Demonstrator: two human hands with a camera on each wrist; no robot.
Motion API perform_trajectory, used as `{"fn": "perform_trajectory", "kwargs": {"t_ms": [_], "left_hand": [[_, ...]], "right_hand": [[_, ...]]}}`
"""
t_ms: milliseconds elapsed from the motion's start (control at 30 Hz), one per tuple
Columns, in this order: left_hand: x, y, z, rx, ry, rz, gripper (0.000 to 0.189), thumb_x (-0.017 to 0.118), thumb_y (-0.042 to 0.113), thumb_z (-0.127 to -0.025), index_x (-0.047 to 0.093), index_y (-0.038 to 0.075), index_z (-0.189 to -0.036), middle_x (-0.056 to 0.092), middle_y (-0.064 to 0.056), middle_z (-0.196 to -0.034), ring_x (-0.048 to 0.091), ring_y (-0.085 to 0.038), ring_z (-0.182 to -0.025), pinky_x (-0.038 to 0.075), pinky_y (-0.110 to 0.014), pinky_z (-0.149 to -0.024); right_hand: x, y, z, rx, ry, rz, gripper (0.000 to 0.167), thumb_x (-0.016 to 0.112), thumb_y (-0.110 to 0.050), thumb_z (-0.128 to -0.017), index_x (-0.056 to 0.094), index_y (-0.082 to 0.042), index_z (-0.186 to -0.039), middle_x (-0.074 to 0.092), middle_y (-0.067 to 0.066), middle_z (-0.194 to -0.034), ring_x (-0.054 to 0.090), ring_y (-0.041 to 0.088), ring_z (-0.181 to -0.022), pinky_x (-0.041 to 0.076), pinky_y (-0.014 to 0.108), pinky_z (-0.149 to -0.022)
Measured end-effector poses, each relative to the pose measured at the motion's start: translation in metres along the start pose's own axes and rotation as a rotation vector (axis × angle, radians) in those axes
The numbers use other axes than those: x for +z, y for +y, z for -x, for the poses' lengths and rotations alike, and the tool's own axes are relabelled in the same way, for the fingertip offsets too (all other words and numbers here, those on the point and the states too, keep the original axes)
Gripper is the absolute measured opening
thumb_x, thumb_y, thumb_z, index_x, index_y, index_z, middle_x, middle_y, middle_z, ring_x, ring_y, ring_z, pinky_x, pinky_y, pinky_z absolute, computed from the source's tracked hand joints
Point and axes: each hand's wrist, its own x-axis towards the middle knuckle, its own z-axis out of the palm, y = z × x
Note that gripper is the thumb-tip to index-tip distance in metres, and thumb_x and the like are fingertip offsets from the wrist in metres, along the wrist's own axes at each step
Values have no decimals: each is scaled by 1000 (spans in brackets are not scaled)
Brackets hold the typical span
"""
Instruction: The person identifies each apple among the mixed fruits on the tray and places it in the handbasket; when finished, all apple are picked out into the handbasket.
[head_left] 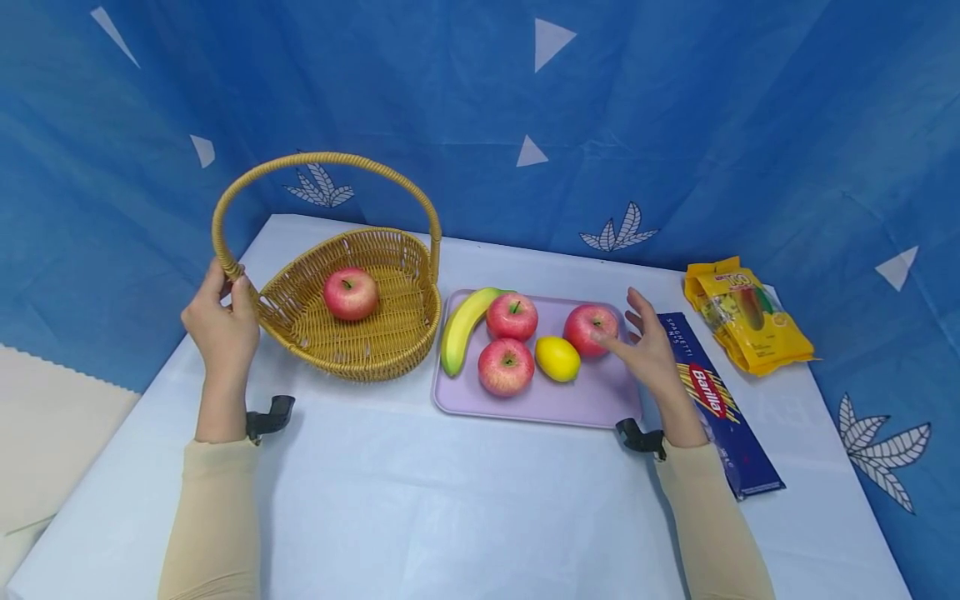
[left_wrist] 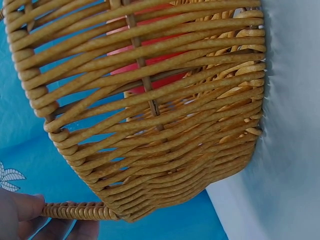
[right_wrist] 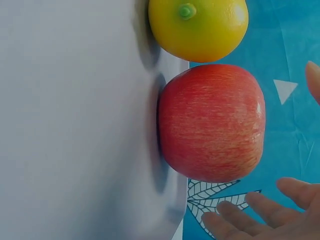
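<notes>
My left hand (head_left: 223, 321) grips the lower left end of the handle of a wicker basket (head_left: 360, 358); the left wrist view shows the fingers around that handle. Inside the basket lies one red apple (head_left: 351, 293). My right hand (head_left: 649, 348) hovers by the right end of a lilac tray (head_left: 540, 406), fingers spread around the rightmost apple (head_left: 588, 327). In the right wrist view a gap shows between the fingers and this apple (right_wrist: 212, 122). Also on the tray are a lemon (head_left: 557, 359), a banana (head_left: 467, 329), a rear apple (head_left: 512, 316) and a front apple (head_left: 506, 367).
Right of the tray, partly behind my right forearm, lies a blue Barilla spaghetti box (head_left: 720, 408). A yellow snack bag (head_left: 750, 317) sits at the table's back right. Behind the white table (head_left: 450, 508) hangs a blue patterned curtain (head_left: 480, 108).
</notes>
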Motion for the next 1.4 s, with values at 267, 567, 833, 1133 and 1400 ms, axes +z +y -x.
{"fn": "perform_trajectory", "kwargs": {"t_ms": [267,567,833,1133,1400], "left_hand": [[0,1,0,1,-2,-1,34,44,27,-104,59,16,-133,66,-10,-128,60,-24,-122,52,-49,-100],[0,1,1,-15,-10,-9,36,44,29,-104,58,19,-136,65,-8,-130,60,-22,-122,52,-47,-101],[1,-1,0,-17,-2,2,34,46,26,-104,59,19,-135,65,-9,-129,60,-24,-122,52,-49,-101],[1,-2,-1,-6,2,-1,32,46,25,-104,60,16,-132,66,-9,-128,61,-25,-121,52,-49,-100],[0,-1,-1,-2,9,8,32,48,24,-103,61,17,-132,66,-9,-127,61,-24,-121,53,-49,-99]], "right_hand": [[-1,4,-4,27,-47,-24,98,76,-22,-85,11,-21,-158,17,11,-164,24,40,-147,28,58,-118],[-1,6,-7,36,-90,4,97,76,-24,-85,13,-19,-158,20,12,-163,25,40,-146,32,57,-116],[1,8,-9,55,-135,45,96,75,-31,-85,13,-17,-158,20,15,-162,26,44,-143,34,64,-112],[3,9,-11,64,-163,71,96,75,-33,-85,14,-16,-158,21,16,-161,25,45,-142,33,66,-111],[4,9,-11,74,-193,84,97,74,-35,-86,13,-16,-158,21,18,-160,27,44,-141,33,64,-112]]}}
